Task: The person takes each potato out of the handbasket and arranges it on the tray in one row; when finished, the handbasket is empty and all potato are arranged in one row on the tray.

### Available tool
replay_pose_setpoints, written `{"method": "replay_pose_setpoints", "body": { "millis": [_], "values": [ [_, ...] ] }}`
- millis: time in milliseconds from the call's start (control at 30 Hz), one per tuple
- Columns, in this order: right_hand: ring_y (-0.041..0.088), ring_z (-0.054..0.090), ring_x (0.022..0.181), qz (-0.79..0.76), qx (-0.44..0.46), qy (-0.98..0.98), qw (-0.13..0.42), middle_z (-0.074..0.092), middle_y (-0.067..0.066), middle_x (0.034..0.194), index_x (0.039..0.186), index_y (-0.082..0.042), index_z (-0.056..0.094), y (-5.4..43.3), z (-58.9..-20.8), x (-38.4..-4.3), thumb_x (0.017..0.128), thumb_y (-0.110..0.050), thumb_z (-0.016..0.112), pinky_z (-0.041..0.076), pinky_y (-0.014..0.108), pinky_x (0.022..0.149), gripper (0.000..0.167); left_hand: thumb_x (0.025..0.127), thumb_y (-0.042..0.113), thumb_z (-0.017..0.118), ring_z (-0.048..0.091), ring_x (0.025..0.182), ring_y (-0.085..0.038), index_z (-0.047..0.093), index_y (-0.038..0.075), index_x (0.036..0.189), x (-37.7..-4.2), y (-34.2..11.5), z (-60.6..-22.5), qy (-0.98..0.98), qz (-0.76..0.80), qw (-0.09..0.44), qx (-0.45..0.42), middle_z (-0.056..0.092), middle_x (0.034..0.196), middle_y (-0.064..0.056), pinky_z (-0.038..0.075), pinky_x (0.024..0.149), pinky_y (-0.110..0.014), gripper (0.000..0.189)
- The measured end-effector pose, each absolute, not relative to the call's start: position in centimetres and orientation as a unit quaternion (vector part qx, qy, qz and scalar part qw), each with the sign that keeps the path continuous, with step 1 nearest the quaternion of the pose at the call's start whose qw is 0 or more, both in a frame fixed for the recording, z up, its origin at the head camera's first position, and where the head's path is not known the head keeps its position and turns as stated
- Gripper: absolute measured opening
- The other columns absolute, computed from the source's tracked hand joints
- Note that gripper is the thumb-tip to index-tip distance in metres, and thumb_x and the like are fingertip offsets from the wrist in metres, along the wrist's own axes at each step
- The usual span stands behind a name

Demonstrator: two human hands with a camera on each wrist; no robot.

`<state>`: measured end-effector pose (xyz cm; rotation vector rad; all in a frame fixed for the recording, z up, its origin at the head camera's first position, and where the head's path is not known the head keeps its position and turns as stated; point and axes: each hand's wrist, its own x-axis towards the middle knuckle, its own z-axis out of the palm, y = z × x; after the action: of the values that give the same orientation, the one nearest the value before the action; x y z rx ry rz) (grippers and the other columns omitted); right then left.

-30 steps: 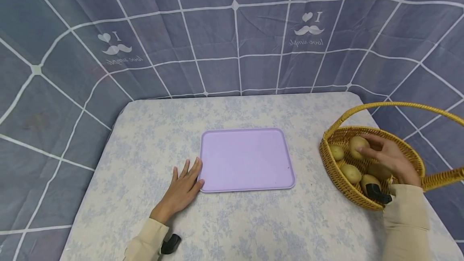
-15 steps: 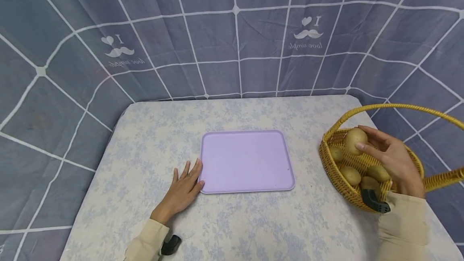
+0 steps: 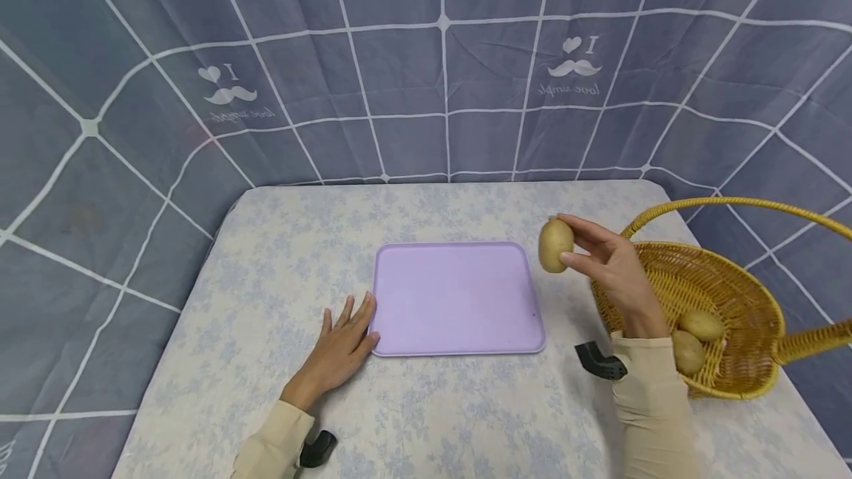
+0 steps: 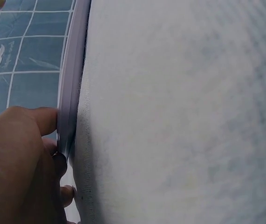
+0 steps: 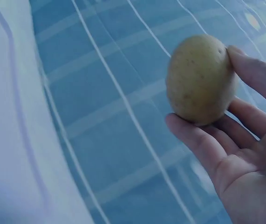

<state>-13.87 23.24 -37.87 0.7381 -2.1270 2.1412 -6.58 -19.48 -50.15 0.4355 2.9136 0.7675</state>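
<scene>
A potato (image 3: 555,245) is pinched between the thumb and fingers of my right hand (image 3: 612,272), held up off the table between the basket and the tray. The right wrist view shows the same potato (image 5: 200,79) gripped near the fingertips. My left hand (image 3: 339,346) lies with straight, spread fingers at the left edge of the lilac tray (image 3: 459,298), touching its rim. In the left wrist view the tray's side (image 4: 70,79) runs upright past the fingers. No object lies on the tray.
At the right stands a yellow wicker basket (image 3: 752,279) with a tall arched handle (image 3: 739,200). Potatoes (image 3: 701,324) lie inside it, partly hidden by my right arm. A floral cloth (image 3: 452,412) covers the table, and a grey checked curtain (image 3: 399,65) hangs behind.
My right hand has lifted the potato out of the basket and carried it left towards the tray. The left hand stays at the tray's edge.
</scene>
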Motion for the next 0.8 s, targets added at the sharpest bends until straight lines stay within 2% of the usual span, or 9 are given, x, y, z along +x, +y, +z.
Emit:
{"method": "replay_pose_setpoints", "body": {
  "millis": [233,400,500,800],
  "values": [
    [0.020,0.053,0.125,0.662,0.244,-0.706,-0.055,0.055,0.014,0.136,0.137,0.001,0.051,14.0,-40.1,-16.3,0.086,-0.001,0.068,0.052,0.025,0.090,0.053,0.102,0.036,0.044,0.009,0.147,-0.030,0.018,0.013,0.153,-6.6,-19.5,-50.0,0.955,0.254,0.049,0.141,0.018,0.157,0.001,-0.007,0.114,-0.061,0.062],
    [0.025,0.049,0.129,0.634,0.242,-0.724,-0.121,0.055,0.009,0.137,0.137,-0.004,0.052,8.1,-42.5,-17.2,0.086,-0.012,0.071,0.047,0.039,0.099,0.055,0.102,0.036,0.044,0.009,0.147,-0.030,0.018,0.013,0.153,-6.6,-19.5,-50.0,0.955,0.257,0.050,0.139,0.018,0.157,0.000,-0.008,0.113,-0.061,0.063],
    [0.025,0.050,0.129,0.608,0.245,-0.742,-0.144,0.056,0.007,0.137,0.136,-0.004,0.053,5.3,-43.9,-17.6,0.085,-0.018,0.073,0.043,0.043,0.103,0.056,0.102,0.037,0.044,0.007,0.147,-0.030,0.016,0.013,0.154,-6.7,-19.5,-50.1,0.956,0.253,0.055,0.137,0.016,0.158,0.000,-0.008,0.113,-0.061,0.063],
    [0.027,0.055,0.122,0.527,0.267,-0.792,-0.157,0.058,0.012,0.134,0.133,-0.001,0.055,0.7,-46.5,-17.4,0.085,-0.020,0.074,0.046,0.037,0.102,0.055,0.102,0.038,0.042,0.007,0.147,-0.033,0.016,0.011,0.154,-6.7,-19.5,-50.2,0.957,0.249,0.053,0.141,0.017,0.158,-0.002,-0.008,0.112,-0.063,0.064]
  ]
}}
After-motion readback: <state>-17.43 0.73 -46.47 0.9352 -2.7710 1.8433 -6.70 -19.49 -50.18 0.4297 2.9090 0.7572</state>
